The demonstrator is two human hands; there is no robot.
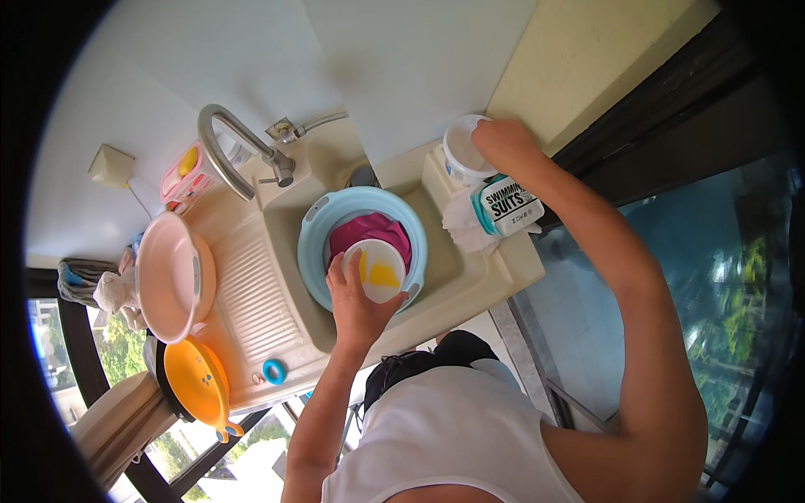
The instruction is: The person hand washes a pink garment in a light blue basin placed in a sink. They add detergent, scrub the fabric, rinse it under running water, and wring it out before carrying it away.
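Note:
My left hand (358,308) grips the rim of a round white plastic lid or shallow bowl (380,290) marked with yellow. It is over a light blue plastic basin (311,258) that stands in the beige sink. Crumpled magenta fabric (371,227) lies inside the basin, partly covered by the white piece. At the back right, my right hand (505,143) reaches into a small white plastic tub (454,135). Its fingers are hidden there, so whatever they hold does not show. Just below this hand, a teal-and-white pouch (512,207) bearing print rests on a white cloth (462,223).
A curved metal faucet (233,148) rises behind the sink. Left of the ribbed drainboard (258,295) stand a pink basin (166,276) and an orange basin (195,383). A blue ring (274,371) lies near the front edge. Glass (629,302) is on the right.

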